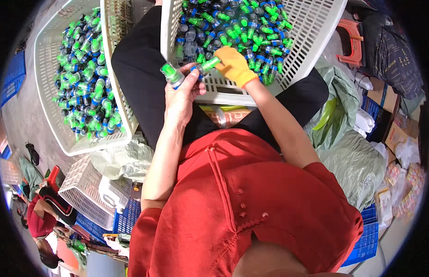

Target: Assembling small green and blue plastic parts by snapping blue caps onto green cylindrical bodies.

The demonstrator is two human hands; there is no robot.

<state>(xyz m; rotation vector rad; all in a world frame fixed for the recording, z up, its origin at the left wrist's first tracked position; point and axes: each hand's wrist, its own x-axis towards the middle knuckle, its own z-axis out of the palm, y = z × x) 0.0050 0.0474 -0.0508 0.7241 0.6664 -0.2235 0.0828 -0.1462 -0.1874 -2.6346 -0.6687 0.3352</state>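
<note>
My bare left hand (182, 99) is closed round a small clear plastic bottle (171, 73) with a green top and a blue band. A second small bottle (203, 68) lies between my two hands, its dark, blue-banded end at my left fingertips. In a yellow glove, my right hand (235, 67) pinches the green end of that second bottle. Both hands are over the near edge of a white slotted basket (311, 41), set between my legs. Heaped inside are many bottles (251, 34) of the same sort.
To the left stands another white basket (42, 64), filled with similar bottles (87, 78). An orange stool (350, 44) and a black bag (387, 55) are at the far right. Green sacks (350, 161) lie at my right. Another person (41, 221) is at the lower left, near stacked crates (83, 189).
</note>
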